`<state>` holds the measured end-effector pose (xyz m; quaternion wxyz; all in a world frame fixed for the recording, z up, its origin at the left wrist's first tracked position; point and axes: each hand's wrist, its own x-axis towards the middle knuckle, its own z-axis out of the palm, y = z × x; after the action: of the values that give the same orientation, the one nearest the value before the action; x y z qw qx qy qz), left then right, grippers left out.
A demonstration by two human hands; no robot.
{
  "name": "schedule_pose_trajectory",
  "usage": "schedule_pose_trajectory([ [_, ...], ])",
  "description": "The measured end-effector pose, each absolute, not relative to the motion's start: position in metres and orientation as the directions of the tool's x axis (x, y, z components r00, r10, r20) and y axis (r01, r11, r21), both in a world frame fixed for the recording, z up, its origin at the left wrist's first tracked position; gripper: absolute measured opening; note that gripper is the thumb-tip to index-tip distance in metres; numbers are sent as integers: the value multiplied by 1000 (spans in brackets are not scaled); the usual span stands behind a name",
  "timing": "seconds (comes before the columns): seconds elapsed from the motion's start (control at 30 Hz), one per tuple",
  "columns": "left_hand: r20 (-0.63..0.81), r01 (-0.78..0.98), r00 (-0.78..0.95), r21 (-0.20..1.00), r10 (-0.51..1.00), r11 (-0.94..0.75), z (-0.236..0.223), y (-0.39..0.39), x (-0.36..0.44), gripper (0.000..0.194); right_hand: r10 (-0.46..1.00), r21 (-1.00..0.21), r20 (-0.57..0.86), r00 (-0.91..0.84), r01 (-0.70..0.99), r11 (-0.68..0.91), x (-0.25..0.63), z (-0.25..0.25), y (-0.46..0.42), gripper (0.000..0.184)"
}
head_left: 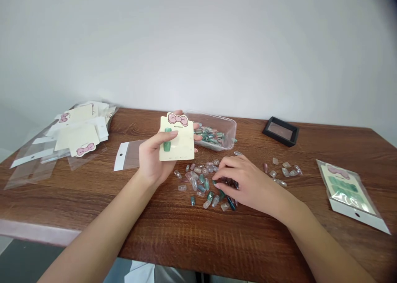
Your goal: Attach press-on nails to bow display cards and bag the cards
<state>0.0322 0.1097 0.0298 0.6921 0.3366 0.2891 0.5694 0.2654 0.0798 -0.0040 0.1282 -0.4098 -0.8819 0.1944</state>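
In my left hand point(156, 154) is a cream display card point(184, 144) with a pink bow at its top, held upright with the thumb across its front. Two green press-on nails point(167, 145) sit on the card's left side, one above the other, partly under my thumb. My right hand point(245, 179) is down in a loose pile of press-on nails point(201, 177), clear, pinkish and green, some with heart outlines. Its thumb and index finger come together at a green nail point(214, 183). Part of the pile is hidden under this hand.
Behind the pile stands a clear plastic tub point(229, 130) of mixed nails. A black frame-like box point(281, 130) lies back right, near scattered nails point(285, 171). Far right is a bagged card of green nails point(350, 192). Bow cards point(72, 140) and clear bags point(31, 163) heap at left.
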Motion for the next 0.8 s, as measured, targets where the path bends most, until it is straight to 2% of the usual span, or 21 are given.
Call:
schedule_pose_trajectory([
  [0.5, -34, -605, 247, 775, 968, 182, 26, 102, 43, 72, 745, -360, 109, -659, 672, 647, 259, -6, 78, 4],
  [0.67, -55, -592, 249, 782, 967, 197, 27, 97, 47, 66, 702, -287, 196, -685, 644, 709, 257, -9, 78, 5],
  [0.8, -53, -602, 207, 780, 977, 170, 28, 95, 50, 54, 694, -249, 317, -647, 649, 719, 260, -5, 79, 7],
])
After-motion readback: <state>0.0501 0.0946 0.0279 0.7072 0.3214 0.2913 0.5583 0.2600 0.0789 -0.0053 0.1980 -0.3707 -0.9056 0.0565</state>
